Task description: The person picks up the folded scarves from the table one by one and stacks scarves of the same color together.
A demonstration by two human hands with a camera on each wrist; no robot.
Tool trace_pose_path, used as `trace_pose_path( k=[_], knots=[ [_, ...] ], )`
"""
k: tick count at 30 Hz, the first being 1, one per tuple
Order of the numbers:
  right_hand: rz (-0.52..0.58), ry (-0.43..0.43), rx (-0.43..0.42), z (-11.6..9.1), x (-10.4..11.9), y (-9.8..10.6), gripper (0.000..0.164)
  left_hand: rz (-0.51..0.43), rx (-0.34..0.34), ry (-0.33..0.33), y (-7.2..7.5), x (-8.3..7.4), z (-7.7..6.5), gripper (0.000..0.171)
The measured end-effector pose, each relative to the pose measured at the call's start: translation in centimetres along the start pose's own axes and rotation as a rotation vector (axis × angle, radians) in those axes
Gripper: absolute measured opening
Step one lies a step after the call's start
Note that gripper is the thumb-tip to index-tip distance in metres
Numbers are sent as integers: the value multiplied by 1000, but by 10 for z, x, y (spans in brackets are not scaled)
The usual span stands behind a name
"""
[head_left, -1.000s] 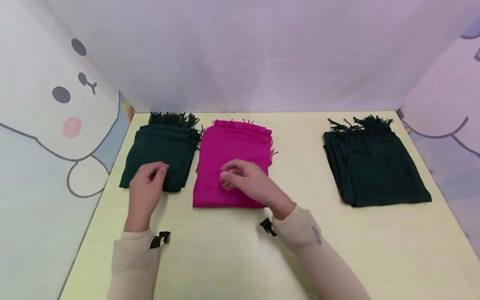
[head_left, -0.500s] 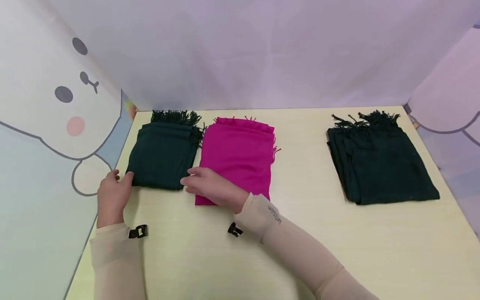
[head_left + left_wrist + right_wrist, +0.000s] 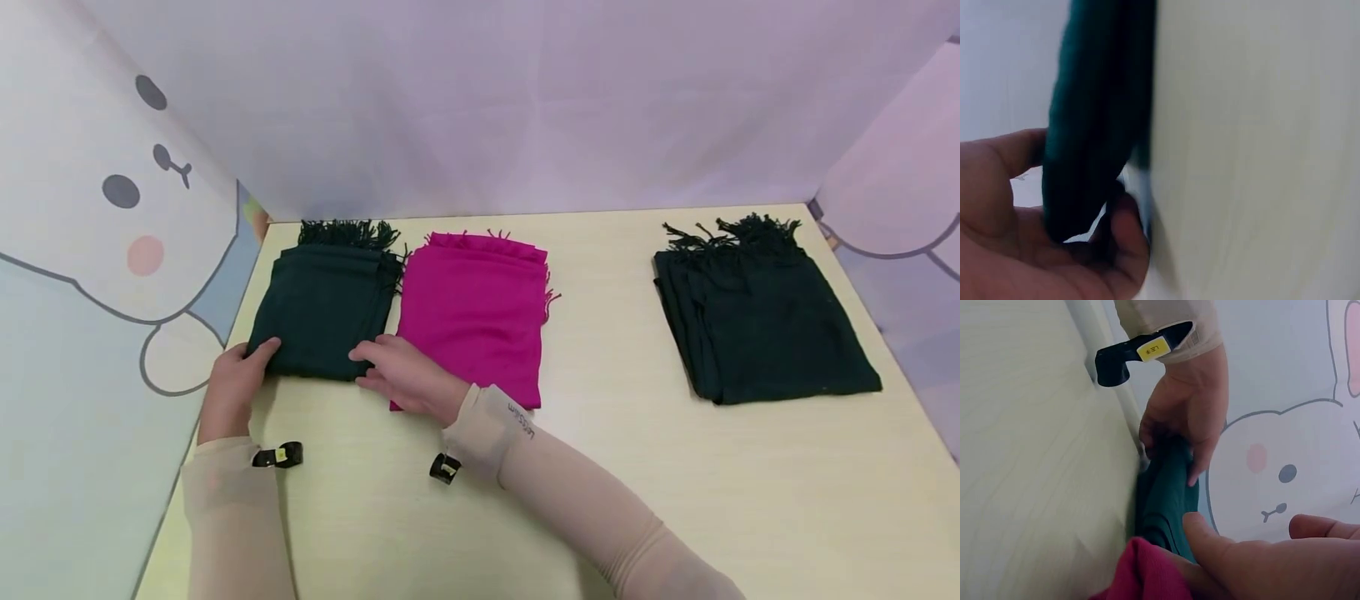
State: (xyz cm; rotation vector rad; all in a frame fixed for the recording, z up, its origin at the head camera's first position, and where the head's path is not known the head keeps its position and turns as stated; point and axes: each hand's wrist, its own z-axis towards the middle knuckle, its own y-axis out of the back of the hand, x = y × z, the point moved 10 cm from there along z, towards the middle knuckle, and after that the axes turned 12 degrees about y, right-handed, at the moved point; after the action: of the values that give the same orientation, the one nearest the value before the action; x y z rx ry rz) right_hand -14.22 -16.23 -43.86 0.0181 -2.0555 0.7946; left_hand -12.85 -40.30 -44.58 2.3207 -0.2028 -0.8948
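Observation:
A folded dark green scarf [image 3: 322, 304] with a fringe along its far end lies at the table's left. My left hand [image 3: 234, 383] grips its near left corner, thumb on top; in the left wrist view, curled fingers [image 3: 1130, 234] reach beneath the folded layers. At the near right corner, my right hand [image 3: 412, 379] has one finger over the cloth and another at the front edge. The right wrist view has that hand [image 3: 1279, 565] in the foreground, a fingertip against the green cloth. Under my right hand lies a folded magenta scarf [image 3: 472, 308], partly covered.
Another folded dark green fringed scarf [image 3: 772, 325] lies at the table's right. The pale table [image 3: 600, 467] ends at a light curtain-like backdrop [image 3: 525, 108], and printed cartoon panels [image 3: 67, 375] flank it. Both wrists carry black clips [image 3: 279, 455].
My left hand moved left off the scarf, then around its near left corner, thumb now on top. My right hand moved left from the magenta scarf to the green one's near right corner. The scarves stayed put.

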Motion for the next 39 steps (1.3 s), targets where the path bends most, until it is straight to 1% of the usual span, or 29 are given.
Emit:
trace_pose_path(
  k=[2, 4, 8, 11, 13, 14, 16, 19, 21, 22, 24, 26, 27, 28, 30, 32, 35, 36, 39],
  knots=[
    [9, 0, -14, 1, -2, -1, 81, -91, 32, 0, -4, 1, 1, 89],
    [10, -4, -22, 2, -4, -1, 81, -207, 79, 9, -9, 2, 1, 88],
    [4, -4, -30, 3, -5, 0, 79, -434, 150, 31, -16, 6, -1, 85],
    [-3, 2, -17, 2, -6, -2, 77, -531, 167, 60, -17, 13, -5, 86],
    [-14, 8, -4, 2, -5, -2, 72, -635, 200, 82, -18, 17, -9, 88],
    [-19, 10, 5, 2, -5, -3, 66, -689, 220, 96, -19, 19, -12, 89],
    [-30, 20, 15, 2, -3, -3, 54, -840, 295, 96, -23, 17, -17, 89],
    [-34, 35, 15, 3, -2, -2, 34, -1066, 456, 50, -32, 6, -25, 82],
    [-30, 45, 11, 3, -1, -1, 26, -1179, 564, 22, -38, -2, -28, 76],
    [-27, 47, 7, 4, -2, 0, 23, -1230, 610, 22, -41, -4, -30, 74],
    [-23, 57, 2, 5, -1, 2, 19, -1331, 674, 42, -45, -7, -31, 68],
    [-18, 66, -5, 6, -2, 2, 23, -1441, 710, 73, -47, -7, -32, 62],
    [-19, 68, -10, 7, -3, 3, 26, -1500, 721, 88, -48, -7, -32, 59],
    [-20, 71, -16, 7, -3, 3, 33, -1560, 737, 96, -48, -7, -32, 56],
    [-31, 72, -33, 6, -4, 4, 45, -1669, 778, 98, -49, -11, -34, 53],
    [-40, 63, -55, 5, -5, 6, 55, -1749, 814, 92, -51, -16, -36, 54],
    [-55, 46, -76, 4, -7, 8, 63, -1817, 854, 80, -53, -24, -40, 57],
    [-60, 37, -74, 3, -8, 8, 66, -1833, 853, 83, -53, -26, -41, 57],
    [-10, 27, -52, 6, -10, 5, 77, -1860, 829, 87, -52, -26, -45, 56]
  ],
)
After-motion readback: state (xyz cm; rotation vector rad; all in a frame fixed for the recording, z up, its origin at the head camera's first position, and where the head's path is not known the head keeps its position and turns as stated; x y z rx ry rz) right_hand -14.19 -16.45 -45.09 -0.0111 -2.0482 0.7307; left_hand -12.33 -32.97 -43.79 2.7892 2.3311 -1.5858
